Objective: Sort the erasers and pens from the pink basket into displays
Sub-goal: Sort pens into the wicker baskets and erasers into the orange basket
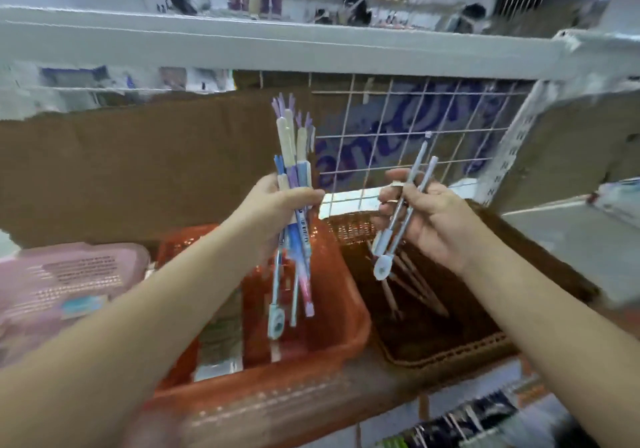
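I am looking into a shop shelf bay: a white shelf (277,45) runs across the top, with a sheet of brown cardboard (138,156) behind on the left and a wire grid (398,118) behind on the right. The frame is blurred, so small details are hard to read.

Three baskets sit side by side on the lower shelf. The pink basket (69,274) is at the far left, partly hidden by the left forearm, and I cannot make out what is in it. An orange basket (263,378) is in the middle, just beside it, with some flat packets (218,340) inside. A brown basket (446,357) touches the orange one on the right and has a few loose pens (415,288) lying on its floor.

The left grip (277,201) is raised above the orange basket, with the fingers and thumb curled round a bundle of pens (289,149). The bundle stands nearly upright, fanning out above the fist and hanging below it over the orange basket. The pens are blue, lilac and cream.

The right grip (429,219) is above the brown basket, well apart from the left one. It pinches two pale pens (420,167) between the thumb and fingers. Both pens are tilted, with the thin ends up toward the wire grid and the broader ends down over the basket.
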